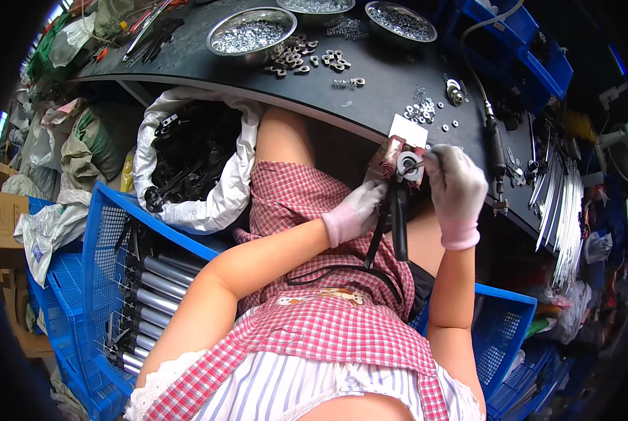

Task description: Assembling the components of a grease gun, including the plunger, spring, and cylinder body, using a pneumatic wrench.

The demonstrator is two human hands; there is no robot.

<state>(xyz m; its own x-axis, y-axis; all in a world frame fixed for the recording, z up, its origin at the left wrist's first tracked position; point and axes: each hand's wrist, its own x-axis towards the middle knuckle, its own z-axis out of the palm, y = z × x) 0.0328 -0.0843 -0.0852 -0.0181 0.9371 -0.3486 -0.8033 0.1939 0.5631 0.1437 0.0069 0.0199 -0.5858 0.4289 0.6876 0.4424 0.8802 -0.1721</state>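
My left hand [359, 207], in a pale glove with a pink cuff, has its fingers closed at a black handle-like part [398, 223] that hangs down at the table edge. At the top of this part sits a round metal ring [409, 165], between the worn reddish jaws of a small vise [392, 156]. My right hand [458, 186], gloved the same way, is just right of the ring with thumb and fingers pinched together. What lies between those fingertips is too small to make out. A white card-like piece [408, 130] stands behind the vise.
Washers [420, 111], springs [345, 83] and metal eye pieces [336, 60] lie on the dark table, below metal bowls [252, 31] of small parts. A power driver [495, 144] hangs right, beside metal rods [563, 203]. A white sack [219, 210] and blue crate [93, 259] stand left.
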